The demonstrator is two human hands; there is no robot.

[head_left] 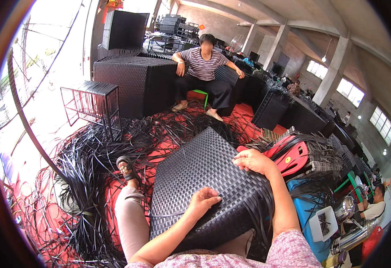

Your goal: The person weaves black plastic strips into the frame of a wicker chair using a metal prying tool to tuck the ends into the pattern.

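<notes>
A large panel of woven black plastic strips (pixel 195 163) lies tilted across my lap, its weave a tight checkered pattern. My left hand (pixel 204 202) rests on its middle, thumb and index finger pinched together; whatever is between them is too small to make out. Over the panel's right edge is my right hand (pixel 252 161), its fingertips closed in a pinch, and what they hold is hidden. Loose black strips (pixel 259 209) hang down along the panel's right side. One thin strip (pixel 166 216) runs from the left edge toward my left wrist.
Tangled black strips (pixel 88 192) cover much of the red floor sheet (pixel 115 203). Another person (pixel 205 62) sits opposite beside a big woven black block (pixel 128 85). A small black frame table (pixel 92 88) stands left. At right are a red plastic seat (pixel 293 158) and a white bin (pixel 323 224).
</notes>
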